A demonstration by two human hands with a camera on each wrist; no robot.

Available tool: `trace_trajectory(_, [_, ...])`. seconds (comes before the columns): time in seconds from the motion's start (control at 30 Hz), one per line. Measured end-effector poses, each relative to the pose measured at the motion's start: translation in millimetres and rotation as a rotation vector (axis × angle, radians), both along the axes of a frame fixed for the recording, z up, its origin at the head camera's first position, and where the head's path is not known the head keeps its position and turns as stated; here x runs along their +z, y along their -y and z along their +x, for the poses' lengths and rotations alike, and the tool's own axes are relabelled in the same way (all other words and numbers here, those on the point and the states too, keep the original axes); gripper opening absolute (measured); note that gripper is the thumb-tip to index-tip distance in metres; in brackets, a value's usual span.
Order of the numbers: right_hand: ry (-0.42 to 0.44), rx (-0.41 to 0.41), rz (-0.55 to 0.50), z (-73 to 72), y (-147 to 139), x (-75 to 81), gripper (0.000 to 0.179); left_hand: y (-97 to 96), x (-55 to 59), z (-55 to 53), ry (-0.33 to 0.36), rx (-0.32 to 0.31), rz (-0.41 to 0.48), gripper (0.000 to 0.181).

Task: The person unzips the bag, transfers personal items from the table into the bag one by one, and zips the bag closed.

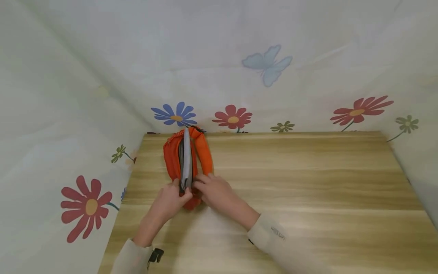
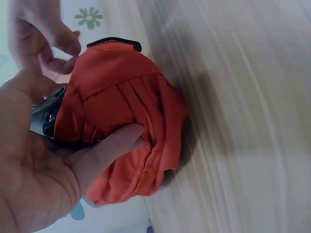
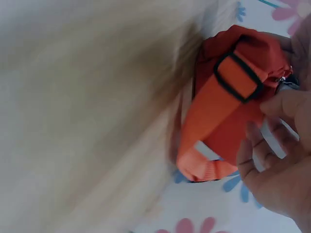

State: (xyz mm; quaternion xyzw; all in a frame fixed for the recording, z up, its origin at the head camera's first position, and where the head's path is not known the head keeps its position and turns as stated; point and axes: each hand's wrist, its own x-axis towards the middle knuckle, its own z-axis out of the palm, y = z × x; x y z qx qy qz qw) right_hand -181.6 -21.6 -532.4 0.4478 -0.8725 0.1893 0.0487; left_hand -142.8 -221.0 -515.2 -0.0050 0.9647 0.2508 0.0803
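Observation:
A small orange-red fabric bag [image 1: 172, 158] stands at the table's far left, its top open. Inside it sits a flat grey-white thing [image 1: 186, 160] with dark edges; its kind is unclear. My left hand [image 1: 170, 199] grips the near left side of the bag, thumb on the outer cloth in the left wrist view, other fingers partly hidden. On the right of the opening, my right hand [image 1: 215, 192] pinches the bag's edge with bent fingers. An orange strap [image 3: 211, 109] with a black buckle [image 3: 238, 76] runs along the bag's right side.
The wood-grain table [image 1: 301, 182] stretches off to the right. Behind it and at both sides hang pale walls [image 1: 212, 83] printed with flowers and a butterfly. The bag stands close to the back wall.

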Motion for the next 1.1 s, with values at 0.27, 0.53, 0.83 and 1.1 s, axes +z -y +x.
trace_trajectory(0.27, [0.026,0.109,0.038,-3.8,-0.5,-0.7,0.034,13.1,0.3,0.8,0.029,-0.060,0.036,0.038])
trace_trajectory(0.53, [-0.007,0.005,-0.062,14.1,3.5,-11.3,0.025,14.7,1.6,3.0,0.050,-0.071,0.051,0.043])
trace_trajectory(0.83, [0.175,-0.021,-0.151,13.2,4.3,-8.7,0.028,13.1,0.5,1.0,0.056,-0.065,0.012,0.042])
trace_trajectory(1.1, [0.276,-0.158,-0.424,21.2,11.8,-28.6,0.017,-1.4,0.4,6.3,-0.043,-0.088,-0.047,0.053])
